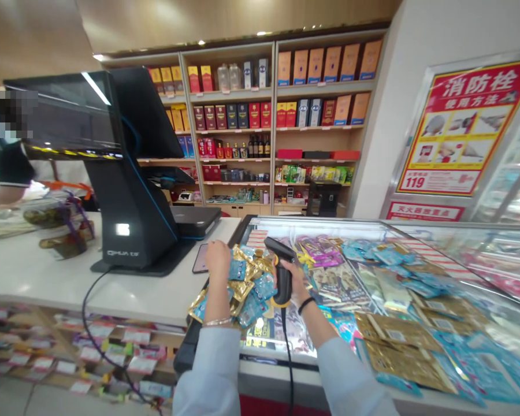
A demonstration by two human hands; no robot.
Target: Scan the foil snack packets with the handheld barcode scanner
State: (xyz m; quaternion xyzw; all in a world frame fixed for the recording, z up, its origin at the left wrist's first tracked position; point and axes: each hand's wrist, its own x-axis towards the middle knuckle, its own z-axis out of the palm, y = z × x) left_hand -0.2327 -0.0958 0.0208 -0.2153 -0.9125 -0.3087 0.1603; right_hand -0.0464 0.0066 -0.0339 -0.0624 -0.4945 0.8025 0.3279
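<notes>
My right hand (pixel 291 277) is wrapped round the handle of a black barcode scanner (pixel 282 283) with yellow trim, its head angled up and to the left. A cable hangs from its base. To the left, my left hand (pixel 219 259) is curled closed at the edge of a pile of gold packets (pixel 242 290) and blue ones. A small blue packet (pixel 237 270) shows just right of this hand and appears held by it, though the fingertips are hidden. Beside my left hand, a phone (pixel 200 259) lies partly covered on the counter.
A black checkout terminal (pixel 134 225) stands on the white counter (pixel 164 292) at left. Flat gold and blue packets (pixel 403 341) are spread over the glass freezer top at right. Shelves of boxes (pixel 249 115) line the back. A co-worker's arm (pixel 8 179) shows far left.
</notes>
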